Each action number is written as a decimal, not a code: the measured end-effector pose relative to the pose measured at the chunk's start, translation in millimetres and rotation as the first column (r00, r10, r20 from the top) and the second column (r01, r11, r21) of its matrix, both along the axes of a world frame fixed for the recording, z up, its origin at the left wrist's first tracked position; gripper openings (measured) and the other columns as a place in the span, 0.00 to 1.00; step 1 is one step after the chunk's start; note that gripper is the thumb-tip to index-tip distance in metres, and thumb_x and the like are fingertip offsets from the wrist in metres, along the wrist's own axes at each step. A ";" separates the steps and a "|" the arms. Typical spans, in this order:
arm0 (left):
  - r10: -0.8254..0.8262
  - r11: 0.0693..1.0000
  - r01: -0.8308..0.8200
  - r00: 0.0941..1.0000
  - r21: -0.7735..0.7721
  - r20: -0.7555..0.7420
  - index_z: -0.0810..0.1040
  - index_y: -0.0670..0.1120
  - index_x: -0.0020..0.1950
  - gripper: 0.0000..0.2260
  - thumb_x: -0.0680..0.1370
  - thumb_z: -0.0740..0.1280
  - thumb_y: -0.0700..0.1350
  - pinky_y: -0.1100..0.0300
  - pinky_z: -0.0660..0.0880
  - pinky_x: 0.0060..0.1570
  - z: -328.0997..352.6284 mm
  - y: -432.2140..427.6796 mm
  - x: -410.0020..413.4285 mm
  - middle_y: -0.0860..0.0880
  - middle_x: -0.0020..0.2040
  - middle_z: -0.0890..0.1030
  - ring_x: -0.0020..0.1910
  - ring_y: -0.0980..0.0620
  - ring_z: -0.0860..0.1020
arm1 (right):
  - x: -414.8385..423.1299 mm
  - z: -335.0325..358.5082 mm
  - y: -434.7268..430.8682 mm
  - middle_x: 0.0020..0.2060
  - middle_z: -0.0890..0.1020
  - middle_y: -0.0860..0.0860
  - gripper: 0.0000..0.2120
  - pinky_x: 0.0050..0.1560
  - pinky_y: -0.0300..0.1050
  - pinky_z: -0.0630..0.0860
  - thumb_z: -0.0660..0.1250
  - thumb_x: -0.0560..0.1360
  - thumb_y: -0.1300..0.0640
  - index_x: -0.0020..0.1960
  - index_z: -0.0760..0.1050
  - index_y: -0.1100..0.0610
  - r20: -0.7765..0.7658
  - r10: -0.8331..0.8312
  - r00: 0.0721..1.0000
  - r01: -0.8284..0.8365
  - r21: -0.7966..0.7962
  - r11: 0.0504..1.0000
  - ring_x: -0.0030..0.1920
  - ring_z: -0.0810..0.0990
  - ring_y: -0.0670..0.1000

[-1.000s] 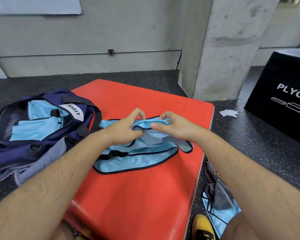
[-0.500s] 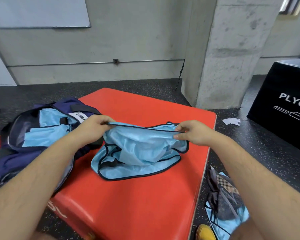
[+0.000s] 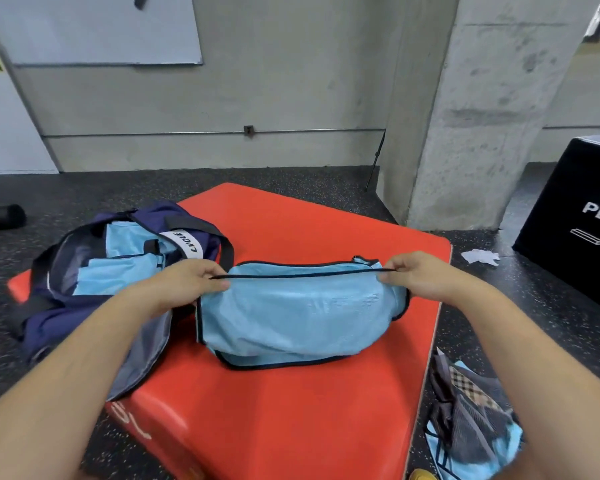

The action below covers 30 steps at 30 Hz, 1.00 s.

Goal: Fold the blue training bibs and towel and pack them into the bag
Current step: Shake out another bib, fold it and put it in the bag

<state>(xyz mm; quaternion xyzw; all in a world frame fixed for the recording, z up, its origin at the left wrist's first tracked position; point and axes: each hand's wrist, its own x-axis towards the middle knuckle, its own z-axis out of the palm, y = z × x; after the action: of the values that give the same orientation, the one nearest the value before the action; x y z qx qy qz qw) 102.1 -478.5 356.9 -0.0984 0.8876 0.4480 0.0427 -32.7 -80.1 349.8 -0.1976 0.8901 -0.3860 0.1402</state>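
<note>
Across the middle of the red padded box (image 3: 291, 427) lies the blue bib (image 3: 291, 313), its lower part resting on the pad while its black-trimmed top edge is lifted and drawn straight. The left hand (image 3: 184, 285) pinches that edge at one end and the right hand (image 3: 420, 275) pinches the other, fingers and thumb closed on the trim. Pulled apart like this, the hands keep the mesh taut, probably to square the limp cloth so a fold falls clean rather than bunched.

At the box's left edge sits the navy bag (image 3: 49, 323), mouth gaping upward and just beside the left hand, handy for a short carry once the bib is folded. Pale blue folded bibs (image 3: 118, 275) already lie inside it, so packing looks partly done.

Off the box's right edge, on the floor, a heap of cloth (image 3: 471, 410) holds more blue fabric and a checked piece, perhaps the towel, though I cannot tell. Those seem to be waiting their turn. A black plyo box (image 3: 575, 230) stands well apart to the right.
</note>
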 end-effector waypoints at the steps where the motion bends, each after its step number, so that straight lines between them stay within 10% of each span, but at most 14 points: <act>1: 0.050 0.998 -0.053 0.996 -0.036 -0.074 0.83 0.47 0.46 0.03 0.77 0.72 0.44 0.59 0.73 0.43 -4.8 -1.8 -8.8 0.47 0.40 0.85 0.39 0.53 0.79 | -5.2 -3.6 -4.4 0.33 0.80 0.49 0.07 0.38 0.44 0.69 0.71 0.77 0.53 0.44 0.81 0.56 -0.096 -0.029 0.995 0.034 0.045 0.998 0.35 0.74 0.49; 10: 0.147 0.926 -0.225 0.955 -0.303 -0.259 0.79 0.46 0.42 0.07 0.79 0.67 0.43 0.57 0.68 0.39 -48.5 -3.0 -95.6 0.49 0.40 0.81 0.42 0.48 0.78 | -48.8 -39.6 -45.0 0.38 0.79 0.51 0.07 0.37 0.47 0.70 0.65 0.79 0.55 0.43 0.76 0.56 -0.351 -0.080 0.933 0.162 0.211 0.964 0.41 0.77 0.54; 16: 0.028 0.901 -0.056 0.997 -0.431 -0.072 0.78 0.47 0.37 0.08 0.76 0.69 0.41 0.56 0.72 0.43 -85.2 -8.0 -131.3 0.49 0.42 0.79 0.46 0.45 0.80 | -78.6 -76.1 -61.1 0.50 0.79 0.55 0.08 0.53 0.47 0.74 0.68 0.76 0.57 0.46 0.80 0.63 -0.305 0.117 0.945 0.011 0.386 0.922 0.51 0.79 0.56; 21: 0.040 0.862 -0.032 0.999 -0.506 0.005 0.73 0.53 0.39 0.09 0.75 0.71 0.45 0.50 0.67 0.66 -97.6 -12.1 -138.1 0.46 0.71 0.72 0.75 0.44 0.64 | -94.0 -90.5 -62.9 0.61 0.77 0.52 0.05 0.64 0.42 0.63 0.70 0.76 0.55 0.45 0.81 0.57 -0.336 0.150 0.930 0.008 0.426 0.905 0.63 0.72 0.57; 26: 0.050 0.891 -0.096 0.992 -0.443 -0.115 0.77 0.46 0.36 0.07 0.74 0.70 0.41 0.54 0.74 0.46 -96.2 -20.1 -144.6 0.47 0.41 0.78 0.45 0.46 0.78 | -98.8 -88.8 -68.3 0.46 0.78 0.56 0.07 0.52 0.49 0.73 0.70 0.75 0.56 0.45 0.80 0.61 -0.339 0.114 0.934 0.026 0.382 0.924 0.48 0.76 0.55; 30: 0.133 0.929 -0.178 0.979 -0.326 -0.155 0.80 0.44 0.37 0.06 0.74 0.71 0.39 0.59 0.72 0.39 -90.4 -14.0 -147.6 0.49 0.38 0.80 0.39 0.51 0.78 | -97.4 -81.2 -65.2 0.45 0.75 0.54 0.04 0.49 0.50 0.75 0.69 0.76 0.57 0.46 0.80 0.58 -0.382 0.055 0.923 0.064 0.293 0.954 0.44 0.77 0.55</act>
<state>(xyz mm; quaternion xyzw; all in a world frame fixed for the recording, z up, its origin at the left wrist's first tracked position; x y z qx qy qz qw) -45.5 -492.5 266.5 -0.1448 0.9415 0.2965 -0.0685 -130.2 -145.3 268.6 -0.2439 0.9488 -0.2002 -0.0101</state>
